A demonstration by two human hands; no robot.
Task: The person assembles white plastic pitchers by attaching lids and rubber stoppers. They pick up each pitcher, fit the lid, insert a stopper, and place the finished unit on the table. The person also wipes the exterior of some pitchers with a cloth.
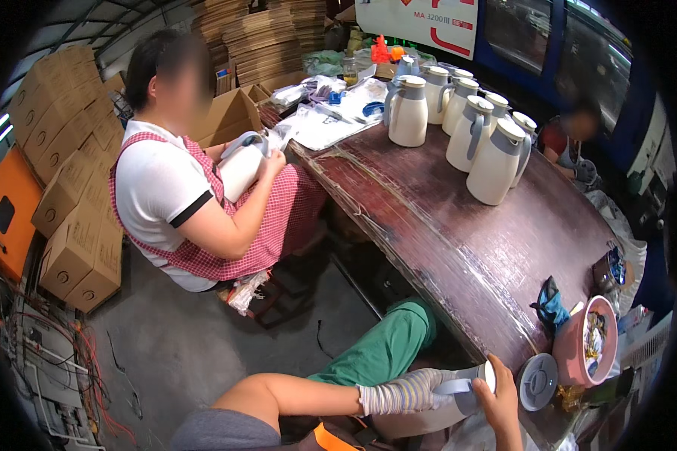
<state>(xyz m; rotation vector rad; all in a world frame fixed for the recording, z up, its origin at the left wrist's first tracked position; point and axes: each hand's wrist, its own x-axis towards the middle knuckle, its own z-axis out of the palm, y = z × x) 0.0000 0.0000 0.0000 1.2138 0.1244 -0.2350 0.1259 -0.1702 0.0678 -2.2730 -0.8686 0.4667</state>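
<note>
A cream vacuum jug (417, 422) with a grey handle and collar lies tilted across my lap, its mouth end toward the right. My left hand (410, 392), in a striped knit glove, is closed around the jug by its handle. Bare, my right hand (499, 397) grips the jug's mouth end, thumb on the near side and fingers over the rim. A grey round lid (538, 382) rests at the table edge, just right of that hand. The underside of the jug is partly hidden.
Several cream jugs (496, 161) stand on the dark table (459, 225). A pink basket (585, 338) and blue cloth (551, 304) sit at its right end. On the left, a seated co-worker (165, 188) holds another jug (242, 167); cartons (83, 248) are stacked behind. Another person (572, 143) is across the table.
</note>
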